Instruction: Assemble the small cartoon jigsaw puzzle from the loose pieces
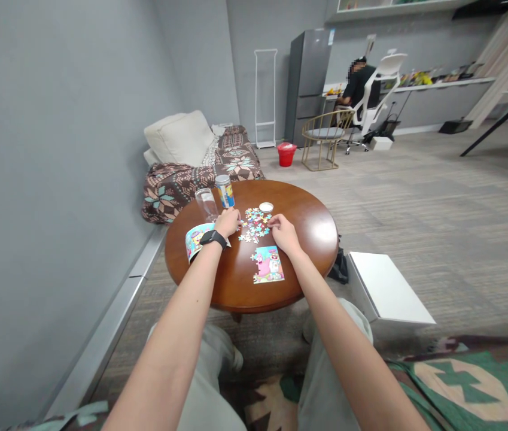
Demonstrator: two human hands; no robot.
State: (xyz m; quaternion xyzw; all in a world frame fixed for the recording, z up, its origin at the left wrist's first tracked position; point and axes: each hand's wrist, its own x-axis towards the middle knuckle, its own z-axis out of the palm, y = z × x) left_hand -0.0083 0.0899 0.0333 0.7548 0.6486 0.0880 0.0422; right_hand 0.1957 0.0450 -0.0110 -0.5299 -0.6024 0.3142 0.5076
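Observation:
Loose jigsaw puzzle pieces point(254, 226) lie in a spread pile on the round wooden table point(316, 206). At the pile's left edge, my left hand point(228, 222), wearing a black watch, has its fingers closed on a small puzzle piece point(239, 224). My right hand point(284, 233) is at the opposite edge, thumb and fingers pinched on a piece mostly hidden by the fingertips. A partly joined puzzle point(268, 264) lies nearer to me, its left side jagged. Left of the pile is a curled picture sheet point(195, 238), partly behind my left wrist.
Behind my left hand stand a clear plastic cylinder point(207, 205) and a printed can point(225, 193). A round lid point(266, 207) lies beyond the pieces. A white box point(388, 284) is on the floor at right. A person point(362, 84) sits at the far counter.

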